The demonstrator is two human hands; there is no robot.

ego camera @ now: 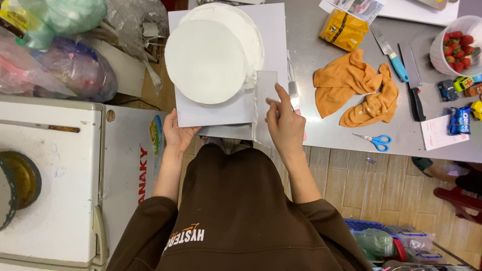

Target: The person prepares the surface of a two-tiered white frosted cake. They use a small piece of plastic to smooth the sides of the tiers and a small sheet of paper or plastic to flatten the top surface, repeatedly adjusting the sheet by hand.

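Observation:
A round cake [213, 55] covered in white cream stands on a pale square board [271, 30] at the edge of the steel table [326, 125]. My right hand [284, 123] holds a flat metal scraper [264, 95] upright against the cake's right side. My left hand [175, 133] grips the near left edge of the board. I wear a brown top.
An orange cloth [359, 88], blue-handled scissors [377, 141], two knives [401, 62], a yellow packet [344, 30] and a tub of strawberries [457, 47] lie to the right. Plastic bags [60, 55] and a white appliance [55, 175] sit on the left. Another person's foot [427, 165] shows at the lower right.

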